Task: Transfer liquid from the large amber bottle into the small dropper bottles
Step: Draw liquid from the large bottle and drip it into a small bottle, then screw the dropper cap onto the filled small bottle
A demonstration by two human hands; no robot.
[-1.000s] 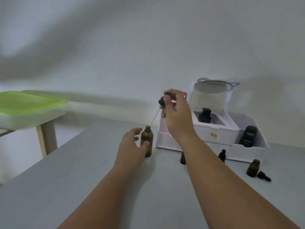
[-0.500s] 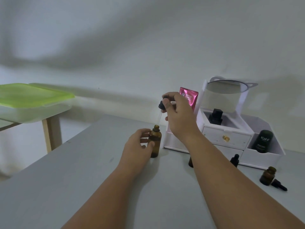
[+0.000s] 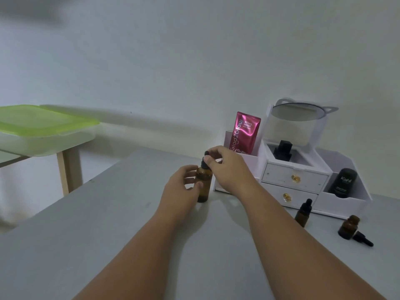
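Observation:
The large amber bottle (image 3: 204, 184) stands upright on the grey table (image 3: 108, 224). My left hand (image 3: 184, 184) wraps its side. My right hand (image 3: 225, 167) pinches the black dropper cap (image 3: 204, 161), which sits on the bottle's neck. To the right, a small amber dropper bottle (image 3: 303, 213) stands capped. Farther right is an uncapped small amber bottle (image 3: 348, 227), with its black dropper (image 3: 363, 238) lying beside it on the table.
A white drawer organiser (image 3: 296, 180) stands against the wall, holding a pink sachet (image 3: 245, 132), a black bottle (image 3: 281, 150), a black tube (image 3: 343, 182) and a round mirror (image 3: 299, 111). At the left, a green-lidded container (image 3: 41, 128) rests on a wooden stand.
My right hand has lowered the dropper from above the large bottle down into its neck. My left hand has closed around the bottle's body.

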